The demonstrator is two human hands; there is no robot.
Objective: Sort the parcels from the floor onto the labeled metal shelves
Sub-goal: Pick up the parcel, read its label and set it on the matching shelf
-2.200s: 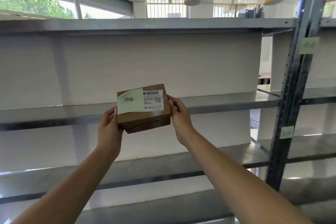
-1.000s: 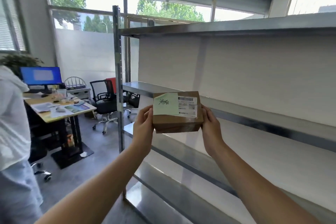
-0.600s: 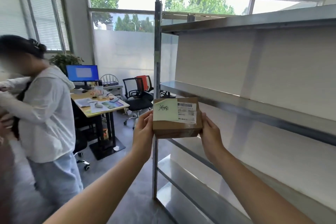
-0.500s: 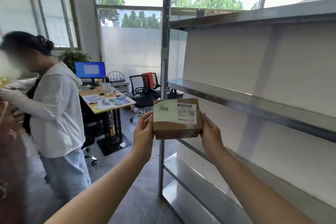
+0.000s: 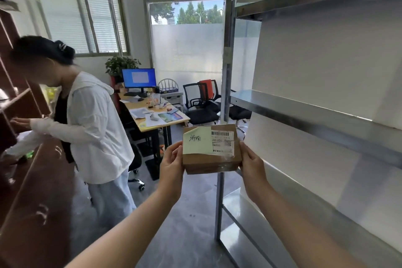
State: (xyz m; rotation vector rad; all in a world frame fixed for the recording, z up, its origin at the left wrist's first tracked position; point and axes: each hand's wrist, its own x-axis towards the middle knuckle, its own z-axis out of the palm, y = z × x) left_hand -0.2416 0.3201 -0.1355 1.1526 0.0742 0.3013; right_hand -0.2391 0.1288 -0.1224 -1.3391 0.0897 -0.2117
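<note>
A small brown cardboard parcel (image 5: 208,162) is held up at chest height between both hands. It carries a pale green handwritten note and a white barcode label on its top face. My left hand (image 5: 171,165) grips its left side and my right hand (image 5: 252,165) grips its right side. The metal shelves (image 5: 304,111) run along the right, with bare steel boards at several heights and a white wall behind. The parcel hangs in front of the rack's left end post (image 5: 227,54), level with the middle shelf.
A person in a white jacket (image 5: 93,124) stands at the left, reaching into a dark wooden cabinet (image 5: 32,180). Behind are a desk (image 5: 156,115) with a monitor, office chairs (image 5: 202,102), a potted plant and large windows. Grey floor lies between the person and the rack.
My view has swung left from the shelf front to the rack's left end, bringing the office and the person into sight. The parcel stays gripped in both hands.
</note>
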